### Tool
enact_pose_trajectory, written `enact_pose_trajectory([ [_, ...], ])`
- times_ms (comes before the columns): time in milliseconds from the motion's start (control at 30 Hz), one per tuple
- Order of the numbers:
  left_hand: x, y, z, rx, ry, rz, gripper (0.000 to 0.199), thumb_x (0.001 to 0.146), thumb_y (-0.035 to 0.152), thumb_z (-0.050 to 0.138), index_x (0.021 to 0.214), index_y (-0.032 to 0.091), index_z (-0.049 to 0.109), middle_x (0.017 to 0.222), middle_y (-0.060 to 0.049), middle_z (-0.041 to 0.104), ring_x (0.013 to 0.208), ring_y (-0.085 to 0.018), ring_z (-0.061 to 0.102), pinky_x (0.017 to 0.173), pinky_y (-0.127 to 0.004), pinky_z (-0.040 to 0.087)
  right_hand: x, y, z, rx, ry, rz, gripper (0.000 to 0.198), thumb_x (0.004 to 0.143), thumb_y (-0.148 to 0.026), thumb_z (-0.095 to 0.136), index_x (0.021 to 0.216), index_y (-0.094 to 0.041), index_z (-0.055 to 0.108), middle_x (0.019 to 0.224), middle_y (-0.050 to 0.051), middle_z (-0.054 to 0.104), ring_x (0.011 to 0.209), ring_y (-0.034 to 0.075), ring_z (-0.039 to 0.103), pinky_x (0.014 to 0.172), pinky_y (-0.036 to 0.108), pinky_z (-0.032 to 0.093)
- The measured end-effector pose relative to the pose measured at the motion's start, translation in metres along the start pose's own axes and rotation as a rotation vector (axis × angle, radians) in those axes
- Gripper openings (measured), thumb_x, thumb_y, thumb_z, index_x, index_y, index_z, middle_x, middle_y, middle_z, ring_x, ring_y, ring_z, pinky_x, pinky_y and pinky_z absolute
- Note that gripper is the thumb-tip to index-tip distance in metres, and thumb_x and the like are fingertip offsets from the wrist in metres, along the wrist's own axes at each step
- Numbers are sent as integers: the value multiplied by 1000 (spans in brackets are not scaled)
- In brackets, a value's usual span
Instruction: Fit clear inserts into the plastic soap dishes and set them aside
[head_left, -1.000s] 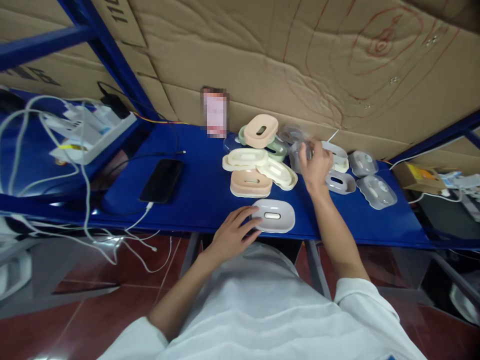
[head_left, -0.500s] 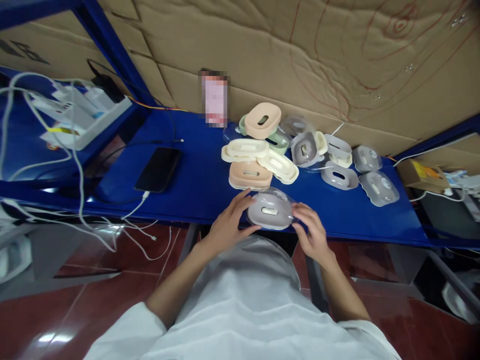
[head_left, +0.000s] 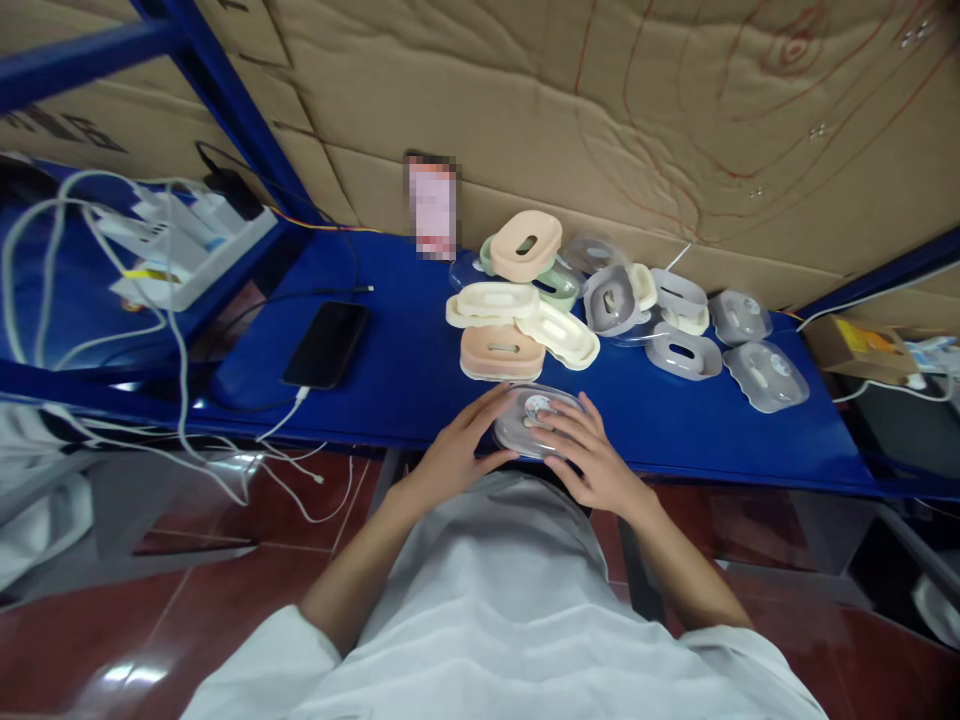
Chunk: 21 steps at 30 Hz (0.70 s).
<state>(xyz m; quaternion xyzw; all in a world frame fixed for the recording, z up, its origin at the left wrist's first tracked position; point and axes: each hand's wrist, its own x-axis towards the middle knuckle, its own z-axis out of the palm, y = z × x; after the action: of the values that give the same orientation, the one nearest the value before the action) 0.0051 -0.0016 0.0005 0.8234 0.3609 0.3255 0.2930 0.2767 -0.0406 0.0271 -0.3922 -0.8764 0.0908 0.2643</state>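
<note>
At the table's front edge lies a grey oval soap box (head_left: 514,425) with a clear lid and a round sticker on top. My left hand (head_left: 466,440) grips its left side, thumb in front and fingers behind. Fingers of my right hand (head_left: 592,455) lie across the lid's right part, with the thumb low at the front, covering much of the box. Just behind it is a peach soap box base (head_left: 501,352). Cream trays (head_left: 495,300) rest against that base, and another peach base (head_left: 526,245) sits on green ones (head_left: 555,283).
Grey bases (head_left: 682,353) and closed grey soap boxes (head_left: 765,378) stand to the right on the blue table (head_left: 405,370). A black phone (head_left: 326,345) charges at left, near a power strip box (head_left: 225,255) with white cables. Cardboard (head_left: 540,130) walls the back.
My right hand has moved left from the box's right end onto its lid. The sticker now shows nearer the lid's middle. My left hand stays at the left side.
</note>
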Motion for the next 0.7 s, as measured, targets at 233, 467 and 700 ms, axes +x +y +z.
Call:
enact_pose_trajectory([
  [233, -1, -7, 0, -65, 33, 22, 63, 102, 36, 75, 158, 34, 48, 165, -12, 52, 153, -29, 55, 122, -49, 54, 0, 15, -2, -16, -18, -83, 50, 102, -26, 64, 151, -32, 61, 160, 9, 59, 156, 31, 49, 134, 68, 30],
  [467, -3, -8, 4, -25, 14, -13, 64, 103, 37, 73, 161, 35, 45, 167, -11, 51, 154, -29, 54, 120, -47, 56, 0, 17, -7, -75, 12, -29, 63, 101, -39, 73, 160, -31, 53, 166, 14, 49, 163, 37, 36, 123, 62, 50],
  [700, -4, -6, 2, -14, 30, -19, 60, 107, 32, 66, 163, 33, 43, 165, -12, 51, 153, -27, 54, 126, -49, 51, -42, 16, -48, -323, 308, 171, 57, 102, -39, 70, 157, -41, 55, 143, 12, 68, 133, 36, 66, 106, 60, 61],
])
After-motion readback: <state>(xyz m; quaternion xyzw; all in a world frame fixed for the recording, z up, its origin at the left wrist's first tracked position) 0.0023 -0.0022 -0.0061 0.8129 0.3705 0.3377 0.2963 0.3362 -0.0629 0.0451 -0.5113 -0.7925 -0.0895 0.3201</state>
